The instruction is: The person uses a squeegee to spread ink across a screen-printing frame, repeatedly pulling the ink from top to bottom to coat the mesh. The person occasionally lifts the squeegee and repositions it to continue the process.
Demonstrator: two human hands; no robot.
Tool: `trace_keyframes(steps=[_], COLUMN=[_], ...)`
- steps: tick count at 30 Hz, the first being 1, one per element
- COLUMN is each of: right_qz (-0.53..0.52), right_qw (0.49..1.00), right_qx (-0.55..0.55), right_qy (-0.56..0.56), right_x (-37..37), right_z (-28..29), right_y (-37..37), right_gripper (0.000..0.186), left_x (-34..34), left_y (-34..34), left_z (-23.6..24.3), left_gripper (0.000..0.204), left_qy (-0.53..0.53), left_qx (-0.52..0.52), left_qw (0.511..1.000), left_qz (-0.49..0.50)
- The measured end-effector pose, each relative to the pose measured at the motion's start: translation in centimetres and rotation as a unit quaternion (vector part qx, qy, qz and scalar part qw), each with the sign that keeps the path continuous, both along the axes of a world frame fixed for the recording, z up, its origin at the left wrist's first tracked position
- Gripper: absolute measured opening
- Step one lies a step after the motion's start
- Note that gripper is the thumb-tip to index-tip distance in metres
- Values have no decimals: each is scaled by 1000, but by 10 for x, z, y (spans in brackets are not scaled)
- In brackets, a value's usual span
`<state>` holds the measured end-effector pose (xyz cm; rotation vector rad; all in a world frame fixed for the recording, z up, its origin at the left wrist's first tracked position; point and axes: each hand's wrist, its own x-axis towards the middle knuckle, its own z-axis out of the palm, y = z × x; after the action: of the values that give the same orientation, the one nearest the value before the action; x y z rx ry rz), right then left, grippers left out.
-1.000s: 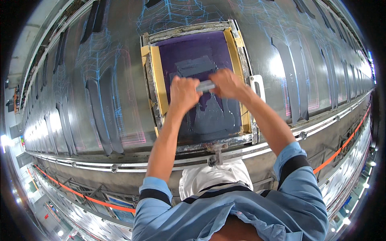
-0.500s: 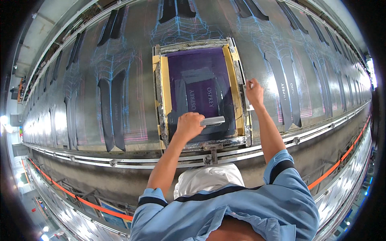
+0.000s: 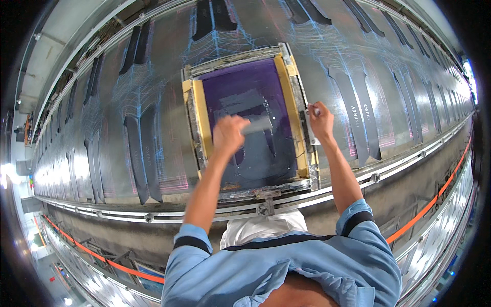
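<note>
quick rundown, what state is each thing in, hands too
Purple rectangular mesh: smeared with dark paste
Worn, yellow-edged rectangular frame: flat on the table
Long dark grey table: marked with blue and pink lines
Grey bar-shaped tool: held at the mesh, contact unclear
Left hand: closed on the tool, blurred
White side handle: partly covered
Right hand: closed on the handle

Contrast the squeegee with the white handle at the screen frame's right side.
The squeegee is grey and blurred; the handle is white and sharper. The squeegee extends crosswise over the mesh; the handle runs along the screen frame. Both are gripped, the squeegee by the left hand, the handle by the right hand.
</note>
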<state>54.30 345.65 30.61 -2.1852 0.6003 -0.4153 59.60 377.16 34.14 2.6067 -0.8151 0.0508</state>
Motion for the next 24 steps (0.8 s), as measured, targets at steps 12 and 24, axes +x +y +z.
trace_keyframes(steps=[12,24], right_qz=[43,30], right_qw=[996,997], right_qx=[66,57], right_qy=[-43,-39], right_x=[-13,-10], right_z=[-43,-52], right_y=[5,-6], right_gripper=[22,21], left_x=[-154,-133], left_y=[10,10], left_z=[-37,-32], left_gripper=[32,28], left_qy=[-52,8], left_qx=[9,45], left_qw=[998,998], left_qz=[37,31])
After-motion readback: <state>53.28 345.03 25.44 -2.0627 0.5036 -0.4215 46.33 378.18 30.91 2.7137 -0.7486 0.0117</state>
